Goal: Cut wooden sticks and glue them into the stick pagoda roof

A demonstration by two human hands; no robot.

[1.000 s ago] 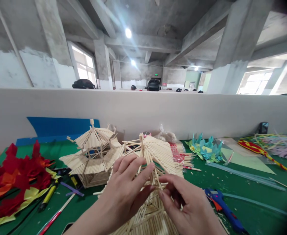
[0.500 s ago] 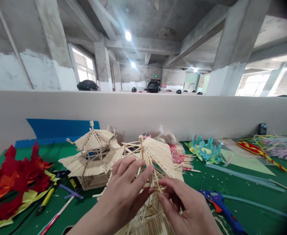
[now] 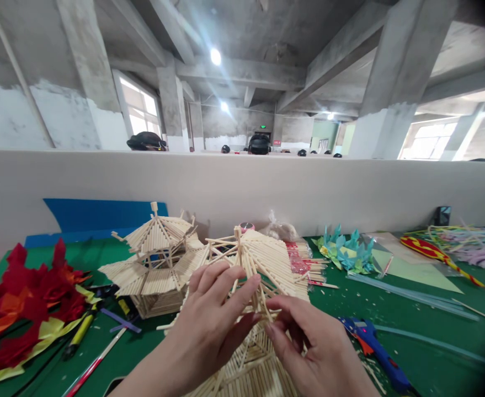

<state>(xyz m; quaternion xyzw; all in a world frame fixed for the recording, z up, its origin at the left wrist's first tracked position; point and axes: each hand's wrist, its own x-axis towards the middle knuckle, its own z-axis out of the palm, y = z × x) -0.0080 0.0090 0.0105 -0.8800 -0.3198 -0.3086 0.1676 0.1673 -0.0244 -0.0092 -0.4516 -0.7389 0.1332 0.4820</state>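
Note:
A pavilion model of thin wooden sticks stands on the green table right in front of me. My left hand grips its open roof frame from the left, fingers spread over the sticks. On the right side, my right hand pinches sticks of the same frame, thumb and fingertips close to my left thumb. A second stick pavilion, smaller, sits just behind and to the left.
Red and yellow paper flowers lie at left, with pens beside them. A blue glue gun rests at right, teal paper flowers and coloured strips beyond. A grey partition wall closes off the table's far side.
Both hands stay on the stick roof with only slight finger shifts. The view has wobbled a little.

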